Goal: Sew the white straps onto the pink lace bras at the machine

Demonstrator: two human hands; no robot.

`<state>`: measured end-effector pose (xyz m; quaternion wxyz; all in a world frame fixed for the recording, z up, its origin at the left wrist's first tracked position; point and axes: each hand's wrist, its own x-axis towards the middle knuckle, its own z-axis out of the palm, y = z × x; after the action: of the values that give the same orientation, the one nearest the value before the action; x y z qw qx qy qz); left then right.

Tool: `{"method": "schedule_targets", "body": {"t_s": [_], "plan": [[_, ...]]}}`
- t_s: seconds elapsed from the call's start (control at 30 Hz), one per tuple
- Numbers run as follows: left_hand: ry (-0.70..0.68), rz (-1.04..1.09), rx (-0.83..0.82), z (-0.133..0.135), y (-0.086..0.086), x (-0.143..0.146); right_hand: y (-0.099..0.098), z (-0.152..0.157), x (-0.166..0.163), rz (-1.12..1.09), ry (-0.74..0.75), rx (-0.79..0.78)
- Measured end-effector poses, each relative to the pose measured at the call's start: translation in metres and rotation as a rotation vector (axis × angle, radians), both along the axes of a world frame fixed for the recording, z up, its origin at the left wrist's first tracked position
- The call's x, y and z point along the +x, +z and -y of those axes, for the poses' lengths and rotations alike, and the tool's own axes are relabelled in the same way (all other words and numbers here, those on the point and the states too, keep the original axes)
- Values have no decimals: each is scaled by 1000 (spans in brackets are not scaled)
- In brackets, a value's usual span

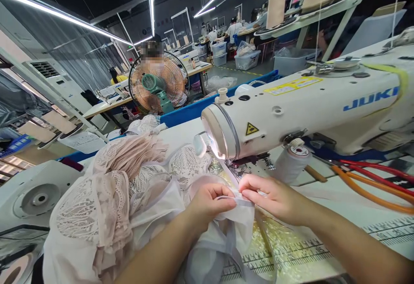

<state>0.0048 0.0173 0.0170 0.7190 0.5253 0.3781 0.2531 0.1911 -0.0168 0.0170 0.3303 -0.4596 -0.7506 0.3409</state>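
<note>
My left hand (208, 202) is closed, pinching the edge of a pale pink and white lace garment (129, 189) just in front of the needle area of a white JUKI sewing machine (304, 103). My right hand (273, 198) is also closed, its fingertips pinching the same thin fabric strip where it meets my left hand. The garment is bunched in a heap to the left on the sewing table (371, 232). The needle itself is hidden behind the machine head and my fingers.
A white thread spool (291, 161) and orange-and-red handled scissors (371, 180) lie to the right under the machine arm. A standing fan (158, 83) and a person sit behind the table. Printed ruler marks (291, 254) run along the table's near edge. Other workstations fill the background.
</note>
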Motion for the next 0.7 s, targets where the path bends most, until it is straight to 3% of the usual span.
{"method": "schedule_targets", "body": {"t_s": [0.2, 0.4, 0.7], "plan": [[-51, -104, 40, -1, -1, -1, -2, -1, 6, 29, 40, -1], [-87, -78, 72, -4, -6, -1, 0, -5, 13, 6, 141, 0], [-85, -20, -25, -4, -10, 1, -10, -14, 15, 18, 152, 34]]}}
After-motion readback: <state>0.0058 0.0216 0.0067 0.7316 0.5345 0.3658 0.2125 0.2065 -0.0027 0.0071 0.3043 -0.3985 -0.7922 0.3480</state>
